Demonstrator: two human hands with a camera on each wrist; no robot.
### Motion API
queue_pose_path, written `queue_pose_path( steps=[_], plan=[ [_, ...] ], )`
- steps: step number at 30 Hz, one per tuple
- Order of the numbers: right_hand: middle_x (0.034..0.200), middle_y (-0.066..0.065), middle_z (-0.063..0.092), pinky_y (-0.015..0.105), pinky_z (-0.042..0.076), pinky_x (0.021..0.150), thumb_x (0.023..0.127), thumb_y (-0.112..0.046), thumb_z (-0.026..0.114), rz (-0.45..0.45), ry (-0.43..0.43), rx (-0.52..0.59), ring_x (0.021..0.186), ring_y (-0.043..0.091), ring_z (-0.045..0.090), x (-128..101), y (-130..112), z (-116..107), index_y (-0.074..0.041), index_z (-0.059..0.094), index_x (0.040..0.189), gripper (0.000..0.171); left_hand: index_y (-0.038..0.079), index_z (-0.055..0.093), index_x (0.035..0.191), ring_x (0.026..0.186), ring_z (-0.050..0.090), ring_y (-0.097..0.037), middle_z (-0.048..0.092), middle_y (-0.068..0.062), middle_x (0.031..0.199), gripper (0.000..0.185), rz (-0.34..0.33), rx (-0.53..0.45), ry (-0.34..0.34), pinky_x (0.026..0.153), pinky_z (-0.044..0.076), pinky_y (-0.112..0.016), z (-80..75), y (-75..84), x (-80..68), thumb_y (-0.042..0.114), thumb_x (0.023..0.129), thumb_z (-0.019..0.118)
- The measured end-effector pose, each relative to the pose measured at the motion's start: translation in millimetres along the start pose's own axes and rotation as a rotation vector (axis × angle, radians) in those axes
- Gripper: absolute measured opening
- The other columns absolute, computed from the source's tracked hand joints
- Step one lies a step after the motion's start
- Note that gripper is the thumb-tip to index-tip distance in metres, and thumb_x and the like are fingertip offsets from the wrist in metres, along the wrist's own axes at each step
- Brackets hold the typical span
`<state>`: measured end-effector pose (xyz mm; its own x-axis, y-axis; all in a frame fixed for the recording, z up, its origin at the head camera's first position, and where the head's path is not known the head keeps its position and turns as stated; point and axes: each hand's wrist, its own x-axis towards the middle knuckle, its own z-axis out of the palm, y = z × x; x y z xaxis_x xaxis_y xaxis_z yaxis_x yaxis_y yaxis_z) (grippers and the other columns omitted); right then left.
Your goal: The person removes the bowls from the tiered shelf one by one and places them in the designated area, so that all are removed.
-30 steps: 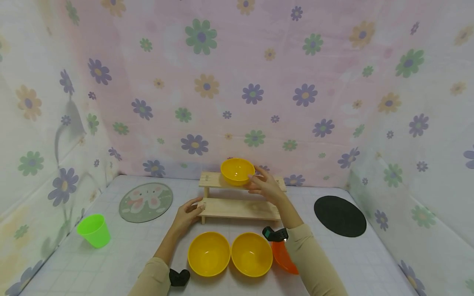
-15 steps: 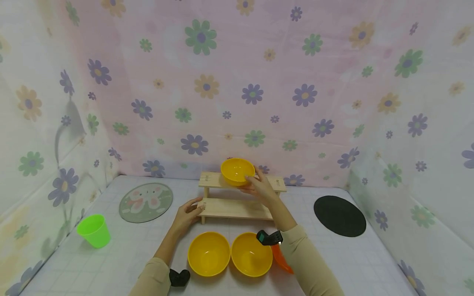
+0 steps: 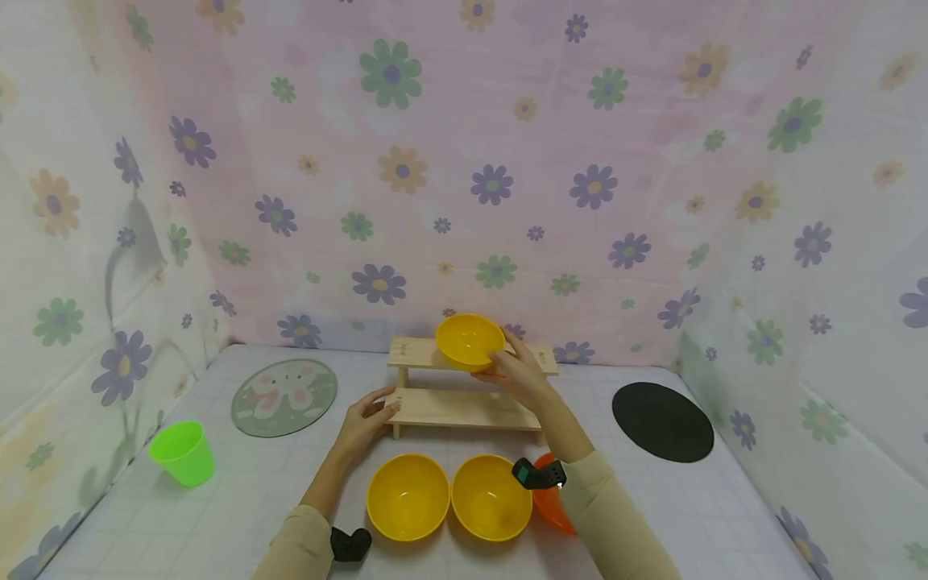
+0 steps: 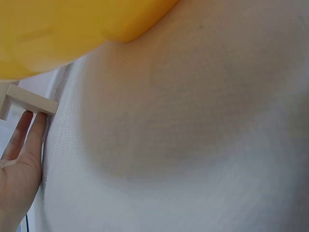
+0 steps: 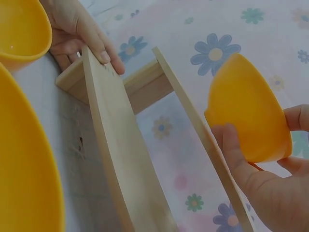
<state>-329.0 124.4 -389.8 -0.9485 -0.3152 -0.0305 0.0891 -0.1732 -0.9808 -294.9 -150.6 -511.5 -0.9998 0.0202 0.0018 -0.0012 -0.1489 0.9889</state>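
Note:
My right hand (image 3: 524, 379) holds a small yellow bowl (image 3: 466, 340) by its right side, thumb at the rim and fingers below. The bowl overlaps the upper board of a two-tier wooden shelf (image 3: 464, 408) in the head view. From the right wrist, the bowl (image 5: 248, 111) shows its base close to the upper board's edge. My left hand (image 3: 362, 427) grips the left end of the lower board, with fingertips (image 5: 105, 57) on its top face. Two larger yellow bowls (image 3: 408, 497) stand side by side in front of the shelf.
An orange bowl (image 3: 553, 507) sits partly hidden under my right forearm. A green cup (image 3: 183, 453) stands at the left. Behind it lies a round rabbit-print mat (image 3: 285, 399), and a black round mat (image 3: 663, 422) lies at the right. Flowered cloth walls (image 3: 464, 161) enclose the table.
The small yellow bowl has shifted slightly right and nearer in my right hand. That hand's grip moved a little along the bowl's underside. The left hand stays on the shelf.

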Motion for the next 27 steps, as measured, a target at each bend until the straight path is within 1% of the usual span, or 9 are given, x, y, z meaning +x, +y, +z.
queue_pose_path(
  steps=[4, 8, 10, 12, 16, 18, 21, 27],
  plan=[
    [0.140, 0.027, 0.034, 0.046, 0.046, 0.093, 0.094, -0.006, 0.046, 0.011, -0.024, -0.043, 0.097, 0.028, 0.063, -10, -4, -10, -0.016, 0.011, 0.152, 0.068, 0.001, 0.049, 0.134, 0.096, 0.061, -0.021, 0.054, -0.027, 0.123, 0.048, 0.005, -0.005, -0.003, 0.083, 0.053, -0.035, 0.7, -0.3, 0.2, 0.008, 0.089, 0.064],
    [0.147, 0.026, 0.022, 0.051, 0.039, 0.098, 0.094, -0.007, 0.046, 0.033, -0.039, -0.066, 0.101, 0.034, 0.061, -21, -7, -21, -0.017, 0.011, 0.152, 0.068, 0.000, 0.049, 0.134, 0.095, 0.061, -0.021, 0.054, -0.027, 0.123, 0.047, 0.013, -0.010, -0.005, 0.083, 0.053, -0.035, 0.3, -1.6, 0.8, 0.007, 0.089, 0.063],
    [0.149, 0.025, 0.016, 0.052, 0.038, 0.099, 0.094, -0.006, 0.045, 0.042, -0.035, -0.070, 0.101, 0.033, 0.062, -26, -7, -27, -0.018, 0.010, 0.152, 0.069, 0.000, 0.049, 0.134, 0.095, 0.061, -0.022, 0.054, -0.027, 0.123, 0.047, 0.013, -0.008, -0.006, 0.083, 0.053, -0.035, -0.3, -2.4, 0.8, 0.007, 0.089, 0.063],
    [0.151, 0.025, 0.014, 0.051, 0.039, 0.099, 0.095, -0.006, 0.044, 0.040, -0.045, -0.078, 0.100, 0.030, 0.062, -32, -6, -33, -0.017, 0.008, 0.153, 0.069, 0.000, 0.049, 0.134, 0.096, 0.061, -0.022, 0.054, -0.028, 0.124, 0.048, 0.009, -0.013, -0.004, 0.082, 0.053, -0.034, -0.7, -2.8, 0.7, 0.007, 0.089, 0.063],
    [0.150, 0.025, 0.016, 0.050, 0.042, 0.097, 0.096, -0.006, 0.043, 0.016, -0.081, -0.105, 0.101, 0.025, 0.062, -43, -5, -44, -0.013, 0.008, 0.152, 0.067, 0.000, 0.049, 0.134, 0.096, 0.061, -0.021, 0.054, -0.028, 0.123, 0.048, 0.003, -0.014, -0.001, 0.081, 0.053, -0.033, -0.5, -3.2, 1.2, 0.007, 0.089, 0.063],
    [0.149, 0.026, 0.017, 0.051, 0.042, 0.096, 0.096, -0.005, 0.043, 0.005, -0.095, -0.112, 0.101, 0.026, 0.062, -49, -5, -49, -0.012, 0.009, 0.152, 0.066, 0.000, 0.049, 0.134, 0.096, 0.061, -0.021, 0.055, -0.028, 0.122, 0.047, 0.002, -0.018, 0.002, 0.081, 0.053, -0.033, -0.4, -3.3, 1.5, 0.006, 0.089, 0.063],
    [0.149, 0.027, 0.013, 0.052, 0.042, 0.095, 0.096, -0.005, 0.042, -0.005, -0.106, -0.119, 0.101, 0.028, 0.062, -59, -6, -57, -0.010, 0.008, 0.152, 0.066, -0.001, 0.049, 0.134, 0.096, 0.061, -0.022, 0.055, -0.028, 0.122, 0.047, 0.009, -0.016, 0.004, 0.081, 0.053, -0.033, -0.4, -3.0, 1.5, 0.006, 0.089, 0.063],
    [0.150, 0.030, 0.011, 0.045, 0.048, 0.091, 0.097, -0.006, 0.041, 0.015, -0.103, -0.122, 0.100, 0.028, 0.064, -81, -6, -72, -0.010, 0.001, 0.152, 0.067, 0.000, 0.049, 0.134, 0.096, 0.061, -0.022, 0.054, -0.028, 0.123, 0.048, 0.004, -0.007, 0.008, 0.081, 0.053, -0.033, -0.3, -3.1, 1.3, 0.006, 0.089, 0.063]
  ],
)
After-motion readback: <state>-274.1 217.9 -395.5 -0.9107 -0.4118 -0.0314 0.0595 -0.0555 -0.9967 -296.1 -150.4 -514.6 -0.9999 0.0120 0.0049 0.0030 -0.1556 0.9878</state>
